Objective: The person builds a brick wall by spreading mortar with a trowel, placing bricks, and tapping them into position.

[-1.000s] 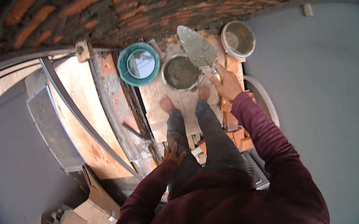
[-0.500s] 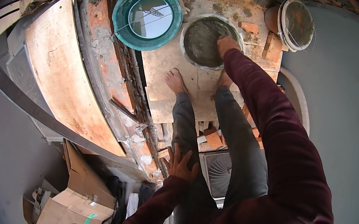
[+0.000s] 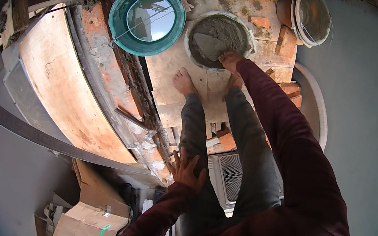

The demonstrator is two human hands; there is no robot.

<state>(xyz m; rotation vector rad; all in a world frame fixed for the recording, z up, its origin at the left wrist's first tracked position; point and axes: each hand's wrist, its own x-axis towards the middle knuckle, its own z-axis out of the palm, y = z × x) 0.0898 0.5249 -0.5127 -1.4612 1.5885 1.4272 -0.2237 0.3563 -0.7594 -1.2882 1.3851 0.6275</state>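
Note:
My right hand (image 3: 231, 61) is closed around a trowel (image 3: 208, 45) at the near right rim of a round bucket (image 3: 186, 51). The trowel's pointed blade lies flat on the wet grey mortar (image 3: 227, 28) inside; its handle is hidden in my fist. My left hand (image 3: 187, 170) rests on my left leg near the knee, fingers spread, holding nothing. A teal bucket (image 3: 117, 22) of water, its wire handle across the top, stands left of the mortar bucket.
Two stacked buckets (image 3: 295, 14) stand far right, near loose bricks (image 3: 286, 42). My bare feet are on the boards (image 3: 168, 78). A plywood sheet (image 3: 65, 80) leans left beside a rough brick ledge (image 3: 104, 47). Below are a fan unit (image 3: 230, 175) and a cardboard box (image 3: 85, 224).
My right hand has shifted down and left to the bucket's near rim, and the trowel blade now shows on the mortar. The mortar surface looks rougher. My left hand stays on the leg.

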